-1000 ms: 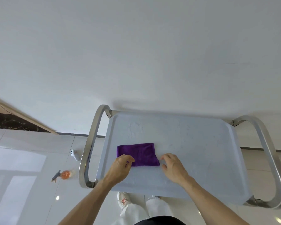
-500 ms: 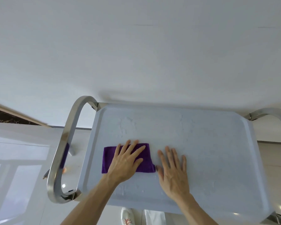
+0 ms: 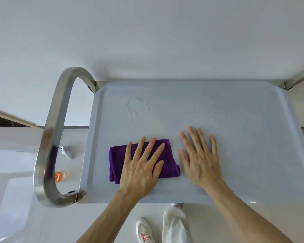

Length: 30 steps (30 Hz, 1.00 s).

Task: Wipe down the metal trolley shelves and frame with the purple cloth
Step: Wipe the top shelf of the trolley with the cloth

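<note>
The metal trolley's top shelf (image 3: 226,109) fills the middle of the head view, with droplets of spray on its far part. A folded purple cloth (image 3: 117,158) lies on the shelf's near left area. My left hand (image 3: 141,165) presses flat on the cloth with fingers straight and spread. My right hand (image 3: 199,156) rests flat on the bare shelf just right of the cloth, fingers straight. A curved steel handle (image 3: 50,137) of the frame loops along the left side; part of the right handle (image 3: 298,81) shows at the far right corner.
A white wall stands right behind the trolley. On the tiled floor to the left lie an orange spray bottle (image 3: 59,176) and a small white object (image 3: 67,151). My white shoe (image 3: 144,232) and trouser leg show below the shelf's near edge.
Both hands went from curled at the cloth's near edge to lying flat, the left on the cloth, the right on the shelf. The camera has come closer to the trolley.
</note>
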Available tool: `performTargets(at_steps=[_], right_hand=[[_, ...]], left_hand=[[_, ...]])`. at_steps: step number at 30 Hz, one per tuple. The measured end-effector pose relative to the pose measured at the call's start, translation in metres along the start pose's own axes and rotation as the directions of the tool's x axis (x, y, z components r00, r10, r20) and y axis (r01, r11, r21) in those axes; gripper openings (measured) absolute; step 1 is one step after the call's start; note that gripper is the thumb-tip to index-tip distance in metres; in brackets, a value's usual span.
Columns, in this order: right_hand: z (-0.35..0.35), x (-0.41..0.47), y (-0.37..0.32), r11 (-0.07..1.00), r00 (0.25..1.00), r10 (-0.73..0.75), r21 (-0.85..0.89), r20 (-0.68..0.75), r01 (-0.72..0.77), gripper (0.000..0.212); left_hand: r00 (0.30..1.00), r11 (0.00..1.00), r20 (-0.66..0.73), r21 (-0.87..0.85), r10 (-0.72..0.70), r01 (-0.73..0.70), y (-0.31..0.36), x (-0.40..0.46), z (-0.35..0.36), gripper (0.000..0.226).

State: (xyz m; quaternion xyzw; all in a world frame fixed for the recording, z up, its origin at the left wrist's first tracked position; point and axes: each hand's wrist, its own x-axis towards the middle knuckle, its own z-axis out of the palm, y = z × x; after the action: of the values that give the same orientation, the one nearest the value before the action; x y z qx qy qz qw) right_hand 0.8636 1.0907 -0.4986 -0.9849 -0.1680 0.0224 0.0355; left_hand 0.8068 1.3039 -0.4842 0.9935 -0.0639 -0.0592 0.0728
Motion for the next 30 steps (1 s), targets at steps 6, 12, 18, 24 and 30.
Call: performTargets(at_steps=[6,12,18,24,30], right_hand=[[0.001,0.001,0.0,1.0,1.0,0.019,0.005,-0.016,-0.019,0.056],[0.003,0.002,0.001,1.0,0.999,0.021,0.015,-0.047,-0.02,0.056],[0.005,0.002,0.003,1.0,0.998,0.019,0.011,-0.065,-0.018,0.055],[0.005,0.002,0.003,1.0,0.998,0.012,0.0,-0.055,-0.012,0.056],[0.004,0.003,0.002,1.0,0.998,0.026,0.011,-0.051,-0.025,0.056]], left_hand=[[0.991,0.993,0.056,-0.023,0.118,-0.117,-0.004,-0.07,0.006,0.05],[0.997,0.999,0.065,-0.02,-0.048,0.049,-0.043,-0.059,-0.009,0.05],[0.945,0.945,0.007,-0.018,-0.328,0.328,-0.025,0.026,-0.011,0.053],[0.995,0.993,0.022,-0.071,-0.093,0.095,0.034,-0.018,0.004,0.052],[0.994,0.991,0.084,-0.112,-0.067,0.076,0.014,-0.065,-0.011,0.05]])
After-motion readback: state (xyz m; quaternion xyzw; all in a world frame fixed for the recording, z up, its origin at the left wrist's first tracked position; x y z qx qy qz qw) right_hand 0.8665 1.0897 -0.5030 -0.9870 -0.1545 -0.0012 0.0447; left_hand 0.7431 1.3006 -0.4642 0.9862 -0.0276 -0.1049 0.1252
